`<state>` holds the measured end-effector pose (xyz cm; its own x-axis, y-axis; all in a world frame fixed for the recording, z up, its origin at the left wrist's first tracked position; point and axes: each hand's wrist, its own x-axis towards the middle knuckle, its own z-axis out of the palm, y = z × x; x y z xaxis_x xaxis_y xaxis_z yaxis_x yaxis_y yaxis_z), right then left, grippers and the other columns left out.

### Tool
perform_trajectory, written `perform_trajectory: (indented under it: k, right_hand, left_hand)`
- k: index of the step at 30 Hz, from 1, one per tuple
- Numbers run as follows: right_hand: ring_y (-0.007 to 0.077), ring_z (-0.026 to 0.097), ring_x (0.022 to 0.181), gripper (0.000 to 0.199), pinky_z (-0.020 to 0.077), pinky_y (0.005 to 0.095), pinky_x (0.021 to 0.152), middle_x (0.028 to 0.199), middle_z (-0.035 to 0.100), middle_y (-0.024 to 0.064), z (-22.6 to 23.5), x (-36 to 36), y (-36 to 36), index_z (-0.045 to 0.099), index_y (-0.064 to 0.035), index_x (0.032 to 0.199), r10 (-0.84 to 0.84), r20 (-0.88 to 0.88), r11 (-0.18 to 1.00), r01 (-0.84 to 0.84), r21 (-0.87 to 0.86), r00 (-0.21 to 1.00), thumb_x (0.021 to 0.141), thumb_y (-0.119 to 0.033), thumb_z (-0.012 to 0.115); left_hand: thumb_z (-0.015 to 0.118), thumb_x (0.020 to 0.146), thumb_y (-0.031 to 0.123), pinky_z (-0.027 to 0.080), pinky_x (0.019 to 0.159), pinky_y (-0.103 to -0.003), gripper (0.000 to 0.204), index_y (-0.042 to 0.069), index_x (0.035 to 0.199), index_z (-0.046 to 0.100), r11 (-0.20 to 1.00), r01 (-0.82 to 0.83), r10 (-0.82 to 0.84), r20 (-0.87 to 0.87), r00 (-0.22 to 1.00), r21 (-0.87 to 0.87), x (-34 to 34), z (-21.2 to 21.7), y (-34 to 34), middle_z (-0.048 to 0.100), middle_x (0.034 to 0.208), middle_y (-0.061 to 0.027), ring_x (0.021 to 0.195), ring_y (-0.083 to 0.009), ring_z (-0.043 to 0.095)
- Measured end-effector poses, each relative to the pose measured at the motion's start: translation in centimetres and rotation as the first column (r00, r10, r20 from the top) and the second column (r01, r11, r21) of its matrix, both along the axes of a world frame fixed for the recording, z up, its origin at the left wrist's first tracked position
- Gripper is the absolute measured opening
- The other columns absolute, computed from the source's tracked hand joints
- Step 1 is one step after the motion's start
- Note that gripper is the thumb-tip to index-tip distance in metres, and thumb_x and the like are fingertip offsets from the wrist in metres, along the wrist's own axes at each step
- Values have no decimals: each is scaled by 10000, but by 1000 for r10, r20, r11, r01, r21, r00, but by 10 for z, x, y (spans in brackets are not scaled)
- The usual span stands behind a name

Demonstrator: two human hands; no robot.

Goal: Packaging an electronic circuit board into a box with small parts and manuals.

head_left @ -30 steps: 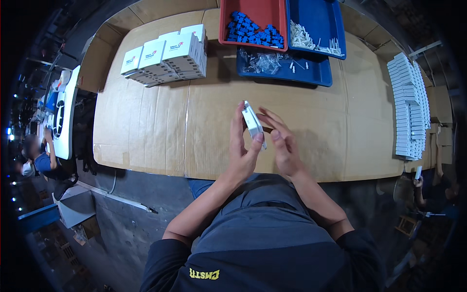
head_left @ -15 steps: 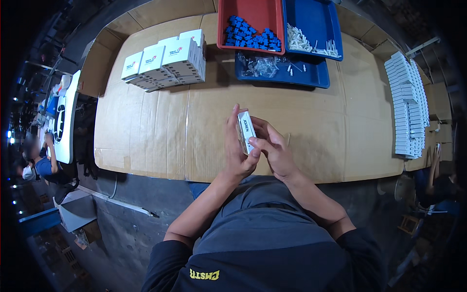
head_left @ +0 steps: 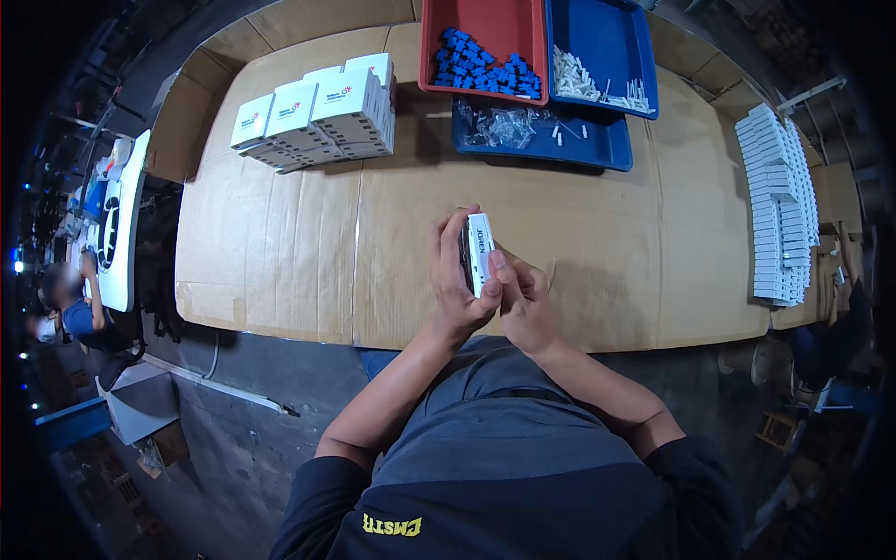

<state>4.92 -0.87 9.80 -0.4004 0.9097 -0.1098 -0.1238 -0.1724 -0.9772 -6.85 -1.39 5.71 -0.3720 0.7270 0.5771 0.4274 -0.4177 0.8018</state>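
Observation:
A small white carton [head_left: 480,253] stands on edge just above the near side of the cardboard-covered table [head_left: 308,271]. My left hand [head_left: 452,277] wraps it from the left, fingers curled over its top. From the right, my right hand [head_left: 523,297] presses against the same carton with the thumb on its face. Both hands sit close to my body, in front of the table's near edge.
Stacked white cartons [head_left: 317,114] sit at the far left. A red tray of blue parts [head_left: 483,42], a blue tray of white parts [head_left: 602,47] and a blue tray of clear bags [head_left: 541,131] stand at the back. Flat white cartons [head_left: 775,205] line the right. A person [head_left: 70,308] sits far left.
The carton was tilted and held higher over the table. Both hands have drawn it nearer my body and closed round it, now upright on edge.

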Motion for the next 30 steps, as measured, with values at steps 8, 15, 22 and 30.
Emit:
perform_trajectory:
  k: [8,15,22,30]
  right_hand:
    - [56,454,681,471,389,272,589,736,548,-26,-3,3,-2,631,35,900,-4,58,1000,4,1,998,1116,-361,494]
    - [90,547,807,466,480,291,740,883,645,24,-1,4,-4,651,42,1147,62,151,998,-63,0,987,1136,-370,434]
    - [141,589,948,475,483,312,845,987,640,75,-2,8,2,631,46,1162,13,143,1000,-16,18,990,1114,-404,489]
    - [312,479,1381,832,438,414,1109,1483,414,172,4,41,30,455,-2,1542,279,434,889,-401,220,857,929,-479,752]
  left_hand:
    - [510,934,649,486,883,-475,846,-104,1321,521,999,-33,33,-50,998,14,1,-3,-2,580,1206,-262,1074,-388,554]
    - [497,932,636,492,904,-472,857,-123,1330,499,999,-29,29,9,1000,20,6,-8,-5,581,1222,-269,1091,-388,553]
    - [471,929,730,453,985,-473,987,-126,1419,430,993,39,-25,125,992,-107,11,-10,-10,527,1278,-263,1138,-392,527]
    - [405,1011,728,413,1096,-404,941,77,1654,184,911,379,-184,660,728,-164,10,-9,-10,474,1418,-131,1287,-236,494]
